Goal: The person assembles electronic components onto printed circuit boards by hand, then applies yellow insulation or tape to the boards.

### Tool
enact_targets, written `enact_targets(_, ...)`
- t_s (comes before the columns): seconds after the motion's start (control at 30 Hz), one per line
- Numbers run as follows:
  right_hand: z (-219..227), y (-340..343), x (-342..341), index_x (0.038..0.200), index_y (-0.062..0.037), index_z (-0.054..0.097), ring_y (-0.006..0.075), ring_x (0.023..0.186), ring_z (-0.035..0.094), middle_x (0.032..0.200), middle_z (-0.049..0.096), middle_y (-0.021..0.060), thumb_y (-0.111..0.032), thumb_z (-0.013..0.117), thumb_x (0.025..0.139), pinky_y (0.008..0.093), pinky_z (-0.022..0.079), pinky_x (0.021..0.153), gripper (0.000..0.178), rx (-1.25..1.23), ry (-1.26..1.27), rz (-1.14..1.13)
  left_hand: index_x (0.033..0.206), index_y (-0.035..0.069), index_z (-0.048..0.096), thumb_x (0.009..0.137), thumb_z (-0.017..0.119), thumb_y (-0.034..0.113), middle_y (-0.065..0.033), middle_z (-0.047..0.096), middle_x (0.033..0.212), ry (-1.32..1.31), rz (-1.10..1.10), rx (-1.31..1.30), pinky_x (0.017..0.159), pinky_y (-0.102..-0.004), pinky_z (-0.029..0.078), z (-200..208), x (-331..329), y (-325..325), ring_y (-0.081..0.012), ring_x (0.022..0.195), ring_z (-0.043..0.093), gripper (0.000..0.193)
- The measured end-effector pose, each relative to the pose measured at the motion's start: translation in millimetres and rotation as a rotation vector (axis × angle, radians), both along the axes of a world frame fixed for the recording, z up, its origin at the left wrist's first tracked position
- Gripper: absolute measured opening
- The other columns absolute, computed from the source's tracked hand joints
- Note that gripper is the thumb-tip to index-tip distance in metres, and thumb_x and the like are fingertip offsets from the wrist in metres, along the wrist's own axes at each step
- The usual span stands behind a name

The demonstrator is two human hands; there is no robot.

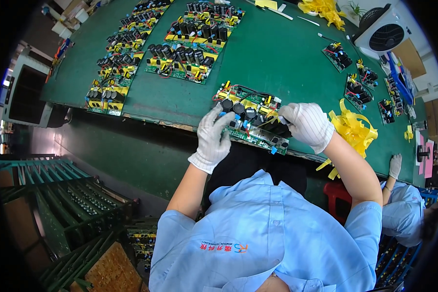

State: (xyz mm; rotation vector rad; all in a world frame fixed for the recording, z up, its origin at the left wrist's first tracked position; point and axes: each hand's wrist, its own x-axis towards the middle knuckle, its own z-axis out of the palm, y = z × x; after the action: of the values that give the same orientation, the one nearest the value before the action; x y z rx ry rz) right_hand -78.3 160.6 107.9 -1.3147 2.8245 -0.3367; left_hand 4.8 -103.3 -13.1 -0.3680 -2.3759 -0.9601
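Observation:
A green circuit board (250,117) lies at the table's near edge, carrying round black capacitors, yellow-wrapped parts and red, black and blue wiring. My left hand (211,138), in a white knitted glove, is at the board's left end. Its fingers are spread, the tips reaching over the capacitors and the thumb near the front edge. Closed at the board's right end is my right hand (307,125), gloved too, its fingertips bent in near the wires. What it pinches, if anything, is hidden by the fingers.
Rows of similar boards (182,61) stand at the back left, with smaller boards (357,91) at right. Yellow strips (353,127) lie beside my right forearm. A white fan (387,34) is at far right; below it sits another person (404,209). Green racks (73,209) stand lower left.

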Motion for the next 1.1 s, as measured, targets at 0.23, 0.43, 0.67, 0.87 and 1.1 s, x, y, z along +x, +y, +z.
enact_targets(0.23,-6,4,-17,0.095,-0.0094,0.061,0.0340,0.073,0.066,0.082,0.066,0.0120,-0.004,0.059,0.075,0.0442,0.051,0.061,0.021,-0.063,0.069,-0.061,0.124,0.010,0.062,0.064,0.062,0.002,-0.0195,0.053,0.130,-0.050,0.052,-0.051,0.103,-0.0503,0.041,-14,0,6,-0.0401,0.121,0.051,0.060)
enact_targets(0.43,27,33,-17,0.096,-0.0103,0.064,0.0322,0.072,0.066,0.082,0.066,0.0110,-0.002,0.064,0.080,0.0409,0.052,0.061,0.019,-0.168,0.208,-0.138,0.123,0.009,0.063,0.063,0.061,0.004,-0.0192,0.053,0.130,-0.052,0.056,-0.034,0.102,-0.0501,0.042,-17,1,7,-0.0399,0.120,0.051,0.060)
enact_targets(0.67,41,177,3,0.099,-0.0110,0.066,0.0318,0.066,0.064,0.077,0.062,0.0111,0.001,0.065,0.073,0.0407,0.051,0.057,0.029,-0.135,0.745,-0.446,0.114,0.005,0.068,0.064,0.065,0.003,-0.0195,0.063,0.111,-0.054,0.065,-0.019,0.091,-0.0481,0.048,-4,6,10,-0.0381,0.104,0.060,0.050)
enact_targets(0.87,-20,228,76,0.119,-0.0109,0.062,0.0309,0.066,0.066,0.077,0.066,0.0125,-0.012,0.061,0.088,0.0430,0.052,0.057,0.031,0.404,0.266,-0.607,0.122,0.000,0.061,0.073,0.066,0.005,-0.0242,0.058,0.117,0.041,0.093,0.072,0.099,-0.0473,0.044,1,40,26,-0.0403,0.112,0.056,0.050)
enact_targets(1.1,8,208,86,0.137,-0.0016,0.051,0.0367,0.078,0.069,0.085,0.070,0.0202,-0.031,0.059,0.092,0.0465,0.054,0.069,0.055,0.413,-0.162,-0.862,0.130,0.016,0.053,0.055,0.090,0.042,-0.0180,0.047,0.137,-0.117,-0.160,-0.506,0.109,-0.0621,0.030,53,14,29,-0.0412,0.133,0.040,0.088)
